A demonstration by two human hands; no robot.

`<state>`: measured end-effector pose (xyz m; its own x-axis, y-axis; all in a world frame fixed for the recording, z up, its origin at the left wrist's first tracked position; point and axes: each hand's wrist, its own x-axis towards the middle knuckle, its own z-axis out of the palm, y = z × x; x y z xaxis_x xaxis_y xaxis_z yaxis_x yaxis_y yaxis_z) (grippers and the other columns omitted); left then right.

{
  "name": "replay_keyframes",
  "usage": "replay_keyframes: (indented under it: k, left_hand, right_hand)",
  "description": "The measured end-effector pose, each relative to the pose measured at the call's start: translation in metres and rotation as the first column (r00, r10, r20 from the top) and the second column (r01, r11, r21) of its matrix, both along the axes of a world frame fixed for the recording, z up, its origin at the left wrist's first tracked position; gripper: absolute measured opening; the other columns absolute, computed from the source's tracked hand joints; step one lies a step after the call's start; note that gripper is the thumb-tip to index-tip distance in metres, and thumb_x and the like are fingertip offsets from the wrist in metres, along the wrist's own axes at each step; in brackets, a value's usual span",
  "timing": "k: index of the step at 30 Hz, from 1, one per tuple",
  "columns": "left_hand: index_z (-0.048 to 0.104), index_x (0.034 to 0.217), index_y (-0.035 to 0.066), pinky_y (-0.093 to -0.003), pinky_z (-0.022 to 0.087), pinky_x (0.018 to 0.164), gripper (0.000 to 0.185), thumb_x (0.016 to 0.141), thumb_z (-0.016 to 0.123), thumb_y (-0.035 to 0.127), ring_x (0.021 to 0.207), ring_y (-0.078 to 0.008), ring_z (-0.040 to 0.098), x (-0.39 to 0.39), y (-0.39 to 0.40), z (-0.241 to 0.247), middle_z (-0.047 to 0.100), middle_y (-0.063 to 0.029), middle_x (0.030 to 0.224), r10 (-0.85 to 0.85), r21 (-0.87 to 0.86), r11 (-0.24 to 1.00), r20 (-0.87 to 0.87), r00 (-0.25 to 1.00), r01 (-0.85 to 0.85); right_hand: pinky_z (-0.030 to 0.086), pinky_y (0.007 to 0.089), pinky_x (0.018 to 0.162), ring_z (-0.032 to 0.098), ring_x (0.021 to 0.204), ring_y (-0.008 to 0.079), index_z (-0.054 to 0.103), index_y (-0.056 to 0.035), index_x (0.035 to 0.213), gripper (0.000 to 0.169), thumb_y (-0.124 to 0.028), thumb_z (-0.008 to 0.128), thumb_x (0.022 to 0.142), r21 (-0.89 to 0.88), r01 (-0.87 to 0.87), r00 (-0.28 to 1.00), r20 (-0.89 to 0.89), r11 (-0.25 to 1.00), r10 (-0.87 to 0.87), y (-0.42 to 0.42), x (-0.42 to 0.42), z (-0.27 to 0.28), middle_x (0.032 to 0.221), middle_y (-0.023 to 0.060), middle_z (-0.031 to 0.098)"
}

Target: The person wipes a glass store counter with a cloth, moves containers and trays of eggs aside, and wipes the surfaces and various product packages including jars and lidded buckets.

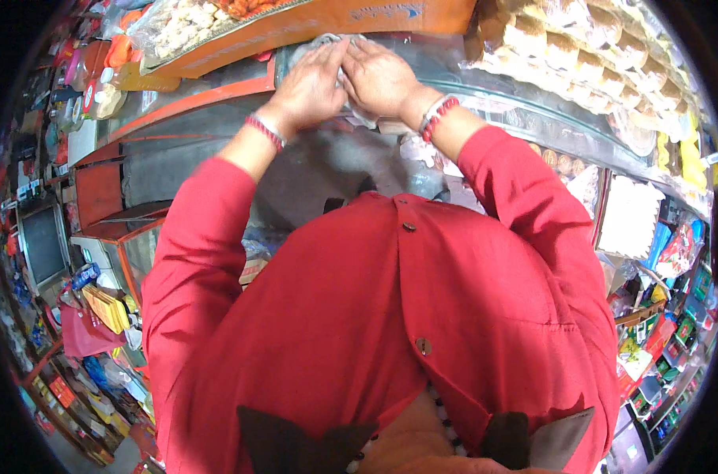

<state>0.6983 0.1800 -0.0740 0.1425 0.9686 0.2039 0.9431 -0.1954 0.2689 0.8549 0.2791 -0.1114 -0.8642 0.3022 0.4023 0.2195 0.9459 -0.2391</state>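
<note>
Both hands are together at the top centre, fingertips nearly touching. My left hand (pixel 312 86) and my right hand (pixel 379 77) lie flat, palms down, on a crumpled pale cloth or thin plastic (pixel 324 40) at the edge of a glass-topped counter (pixel 439 54). Some of the pale material shows between and beyond the fingers; what is under the palms is hidden. Just past the fingertips stands an orange cardboard box (pixel 311 34) holding bagged goods. Red and white bracelets are on both wrists.
Stacked egg trays (pixel 578 56) stand on the counter at the upper right. Bottles, one with yellow liquid (pixel 148 79), are at the upper left. An orange-framed glass case (pixel 139 255) is on the left. Packed shelves line both sides, and a white carton (pixel 628 216) is at the right.
</note>
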Motion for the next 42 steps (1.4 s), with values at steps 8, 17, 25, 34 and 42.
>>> replay_keyframes:
  k: [8,17,25,34,42]
  left_hand:
    - [0.05,0.138,-0.01,-0.0491,0.042,0.112,0.06,0.082,0.059,0.011,0.124,-0.042,0.06,0.038,-0.02,-0.001,0.061,-0.0302,0.131,-0.147,0.171,0.974,-0.007,0.989,0.146]
    - [0.043,0.146,-0.008,-0.0484,0.036,0.119,0.083,0.074,0.071,0.024,0.135,-0.0426,0.05,0.033,-0.015,-0.031,0.055,-0.03,0.14,-0.108,0.178,0.977,-0.074,0.991,0.12]
    - [0.044,0.141,-0.012,-0.0478,0.034,0.119,0.086,0.069,0.073,0.025,0.136,-0.0416,0.049,0.029,0.007,-0.016,0.052,-0.0303,0.141,0.008,0.124,0.992,0.015,1.0,-0.009]
    - [0.045,0.143,-0.009,-0.0489,0.04,0.116,0.088,0.07,0.082,0.024,0.134,-0.0437,0.052,0.021,-0.051,0.0,0.053,-0.03,0.142,0.056,0.056,0.997,-0.011,0.998,-0.055]
    - [0.049,0.138,-0.01,-0.0512,0.035,0.118,0.081,0.073,0.075,0.03,0.135,-0.0452,0.049,0.114,0.008,-0.02,0.051,-0.0309,0.142,-0.152,0.195,0.971,0.074,0.986,0.135]
  right_hand:
    - [0.042,0.0467,0.114,0.056,0.127,0.043,0.056,0.0068,0.131,0.049,-0.02,0.064,0.091,-0.067,-0.019,0.999,-0.047,0.998,0.016,-0.027,0.055,0.006,0.131,0.0273,0.062]
    - [0.038,0.0442,0.118,0.052,0.135,0.0389,0.057,0.0065,0.132,0.05,-0.026,0.06,0.094,-0.074,-0.035,0.999,-0.003,0.997,0.035,-0.013,0.054,0.004,0.135,0.0251,0.061]
    - [0.039,0.0448,0.117,0.054,0.133,0.0392,0.058,0.0081,0.132,0.052,-0.025,0.059,0.093,0.013,-0.007,0.999,-0.047,1.0,0.008,0.008,0.023,0.002,0.134,0.0243,0.062]
    - [0.034,0.0443,0.121,0.049,0.139,0.0384,0.056,0.0078,0.135,0.058,-0.027,0.064,0.089,-0.115,-0.046,0.999,-0.014,0.992,0.045,-0.041,0.01,-0.003,0.142,0.0251,0.057]
    - [0.035,0.0452,0.121,0.049,0.138,0.0386,0.055,0.0061,0.137,0.059,-0.022,0.068,0.087,-0.054,0.112,0.991,0.086,0.992,-0.107,-0.013,0.132,0.017,0.141,0.0242,0.057]
